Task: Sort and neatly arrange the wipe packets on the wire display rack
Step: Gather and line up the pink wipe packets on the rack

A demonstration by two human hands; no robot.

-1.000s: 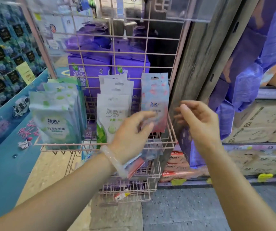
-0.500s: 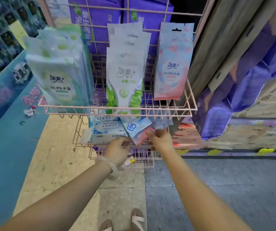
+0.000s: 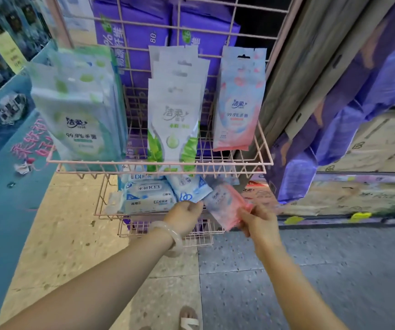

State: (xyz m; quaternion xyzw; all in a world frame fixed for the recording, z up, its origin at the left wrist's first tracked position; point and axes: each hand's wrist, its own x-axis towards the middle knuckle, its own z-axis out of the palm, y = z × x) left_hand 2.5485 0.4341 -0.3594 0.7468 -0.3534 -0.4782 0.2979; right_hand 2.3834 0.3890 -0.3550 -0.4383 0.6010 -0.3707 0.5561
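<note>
Currently a pink packet (image 3: 225,206) is pinched by the right hand (image 3: 259,221) at the lower basket (image 3: 101,211); the left hand (image 3: 185,216), curled, touches blue packets (image 3: 189,189), which could be dragged out.

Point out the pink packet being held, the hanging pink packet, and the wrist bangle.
Held pink wipe packet (image 3: 225,206), head view, middle of its face.
Hanging pink wipe packet (image 3: 239,103), head view, printed front.
Pale bangle (image 3: 170,232), head view, outer band.
</note>
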